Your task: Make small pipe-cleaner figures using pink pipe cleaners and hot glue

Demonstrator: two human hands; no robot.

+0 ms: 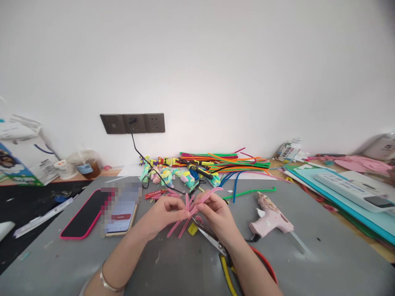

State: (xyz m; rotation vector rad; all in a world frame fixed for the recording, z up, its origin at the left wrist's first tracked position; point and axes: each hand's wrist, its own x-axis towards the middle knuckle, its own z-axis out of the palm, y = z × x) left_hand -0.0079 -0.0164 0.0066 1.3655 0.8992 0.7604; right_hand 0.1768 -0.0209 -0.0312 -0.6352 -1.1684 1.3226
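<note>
Several pink pipe cleaners [186, 224] cross between my two hands, their ends sticking out above and below. My left hand [169, 213] pinches them from the left with thumb and finger. From the right, my right hand [213, 207] grips the same bundle, and one pink end curves up past its fingers. Scissors [212, 238] with yellow and red handles lie on the grey mat, partly hidden under my right forearm. A small yellow piece [193, 229] sits just below the pink bundle.
A pink glue gun [270, 220] lies to the right. Two phones, one pink-edged [86, 216], are on the left. Behind my hands are colourful pipe cleaners [240, 164], pliers [200, 170] and pastel bundles [166, 176]. A black cord [138, 154] runs from the wall socket.
</note>
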